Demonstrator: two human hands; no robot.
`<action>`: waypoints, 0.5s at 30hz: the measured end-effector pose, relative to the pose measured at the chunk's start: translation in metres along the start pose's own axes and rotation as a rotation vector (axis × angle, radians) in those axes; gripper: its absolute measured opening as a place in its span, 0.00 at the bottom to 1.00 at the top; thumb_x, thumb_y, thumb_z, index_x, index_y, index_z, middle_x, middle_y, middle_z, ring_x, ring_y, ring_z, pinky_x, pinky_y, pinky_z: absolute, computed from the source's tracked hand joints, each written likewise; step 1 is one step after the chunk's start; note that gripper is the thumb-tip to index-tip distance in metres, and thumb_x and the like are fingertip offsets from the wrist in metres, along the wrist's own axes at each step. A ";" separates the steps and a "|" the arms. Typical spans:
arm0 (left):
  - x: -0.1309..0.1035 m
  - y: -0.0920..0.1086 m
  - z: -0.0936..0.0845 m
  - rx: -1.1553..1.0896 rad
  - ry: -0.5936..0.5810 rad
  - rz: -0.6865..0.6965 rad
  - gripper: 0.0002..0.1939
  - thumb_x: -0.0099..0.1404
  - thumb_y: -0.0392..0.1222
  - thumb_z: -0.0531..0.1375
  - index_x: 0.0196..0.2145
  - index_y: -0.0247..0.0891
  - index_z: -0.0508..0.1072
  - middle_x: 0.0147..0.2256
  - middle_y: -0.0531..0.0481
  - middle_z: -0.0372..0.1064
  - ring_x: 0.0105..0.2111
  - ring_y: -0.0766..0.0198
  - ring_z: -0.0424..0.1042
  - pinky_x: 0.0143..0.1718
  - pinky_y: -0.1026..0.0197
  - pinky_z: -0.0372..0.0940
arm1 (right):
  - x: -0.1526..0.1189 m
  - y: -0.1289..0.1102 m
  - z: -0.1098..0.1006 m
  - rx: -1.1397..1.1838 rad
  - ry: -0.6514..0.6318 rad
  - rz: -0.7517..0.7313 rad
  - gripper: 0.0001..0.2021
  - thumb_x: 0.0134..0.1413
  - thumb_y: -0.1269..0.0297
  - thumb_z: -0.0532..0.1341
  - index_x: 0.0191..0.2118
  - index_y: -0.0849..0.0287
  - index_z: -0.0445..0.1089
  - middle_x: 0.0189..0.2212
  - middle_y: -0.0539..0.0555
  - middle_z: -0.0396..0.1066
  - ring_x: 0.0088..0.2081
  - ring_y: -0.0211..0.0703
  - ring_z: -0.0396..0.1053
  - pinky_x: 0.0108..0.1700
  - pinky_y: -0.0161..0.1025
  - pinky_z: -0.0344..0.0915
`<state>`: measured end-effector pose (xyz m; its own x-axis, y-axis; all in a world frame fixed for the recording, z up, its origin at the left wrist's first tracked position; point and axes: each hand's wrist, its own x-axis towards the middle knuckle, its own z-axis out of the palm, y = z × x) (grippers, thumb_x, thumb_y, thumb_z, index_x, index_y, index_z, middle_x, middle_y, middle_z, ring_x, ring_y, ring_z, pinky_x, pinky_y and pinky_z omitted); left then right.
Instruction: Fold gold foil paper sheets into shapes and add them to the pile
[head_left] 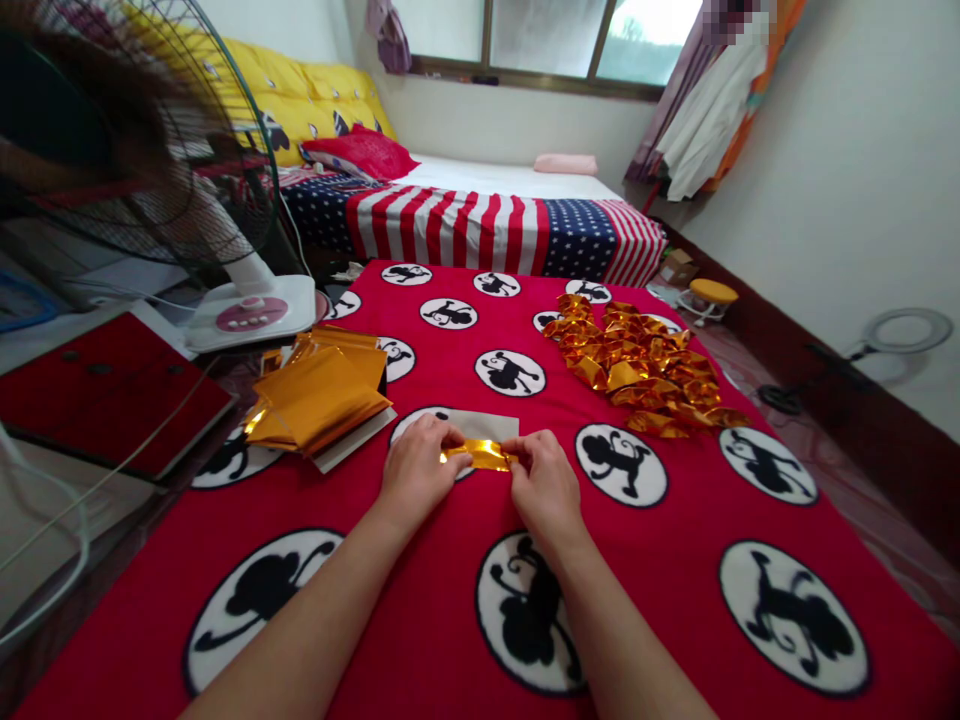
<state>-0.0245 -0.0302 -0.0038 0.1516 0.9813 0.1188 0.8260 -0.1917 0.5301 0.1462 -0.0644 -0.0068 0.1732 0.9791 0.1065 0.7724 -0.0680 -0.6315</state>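
Between my two hands lies a sheet of gold foil paper (486,455), its near edge folded up so the shiny gold side shows and the pale back faces up behind it. My left hand (424,462) pinches the left end of the fold. At the right end, my right hand (546,478) pinches it between thumb and fingers. To the left sits a stack of flat gold foil sheets (322,395). Over on the right is a heap of folded gold foil pieces (637,365).
A red cloth with monkey prints (420,620) covers the surface under my hands. An electric fan (251,310) stands at the left beside a red panel (112,370). Behind is a bed (480,225); a yellow stool (712,292) and a ring light (907,330) stand at the right.
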 end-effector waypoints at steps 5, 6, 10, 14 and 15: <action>0.006 -0.015 -0.006 -0.121 -0.082 0.039 0.10 0.56 0.32 0.63 0.35 0.41 0.79 0.36 0.49 0.72 0.37 0.61 0.70 0.39 0.60 0.64 | -0.001 -0.003 -0.001 -0.021 0.000 0.005 0.14 0.51 0.77 0.55 0.39 0.55 0.75 0.38 0.52 0.69 0.42 0.42 0.68 0.41 0.36 0.61; 0.006 -0.015 -0.006 -0.121 -0.083 0.038 0.10 0.56 0.32 0.63 0.36 0.41 0.79 0.36 0.49 0.72 0.37 0.61 0.70 0.39 0.60 0.64 | -0.001 -0.005 0.000 -0.039 0.005 0.011 0.13 0.52 0.75 0.56 0.38 0.55 0.74 0.38 0.52 0.69 0.42 0.43 0.68 0.41 0.37 0.60; 0.005 -0.011 -0.006 -0.110 -0.072 0.041 0.10 0.56 0.31 0.63 0.35 0.40 0.79 0.36 0.49 0.72 0.36 0.62 0.69 0.39 0.60 0.64 | -0.003 -0.013 0.007 -0.166 0.076 0.001 0.08 0.53 0.59 0.62 0.37 0.56 0.72 0.38 0.54 0.68 0.43 0.48 0.67 0.41 0.41 0.60; 0.004 -0.011 -0.006 -0.115 -0.061 0.043 0.09 0.56 0.31 0.62 0.35 0.40 0.79 0.36 0.49 0.72 0.37 0.61 0.70 0.39 0.60 0.65 | -0.003 -0.014 0.007 -0.190 0.080 -0.018 0.11 0.50 0.57 0.65 0.38 0.56 0.71 0.39 0.53 0.68 0.43 0.49 0.66 0.42 0.41 0.59; 0.004 -0.012 -0.006 -0.113 -0.062 0.042 0.09 0.56 0.32 0.62 0.35 0.40 0.79 0.37 0.49 0.72 0.37 0.61 0.70 0.39 0.60 0.65 | -0.002 -0.012 0.006 -0.168 0.062 -0.015 0.09 0.51 0.59 0.65 0.38 0.55 0.71 0.39 0.53 0.68 0.43 0.48 0.66 0.41 0.40 0.59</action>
<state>-0.0370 -0.0236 -0.0050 0.2209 0.9709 0.0927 0.7525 -0.2301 0.6171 0.1327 -0.0648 -0.0039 0.1943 0.9670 0.1647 0.8653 -0.0899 -0.4932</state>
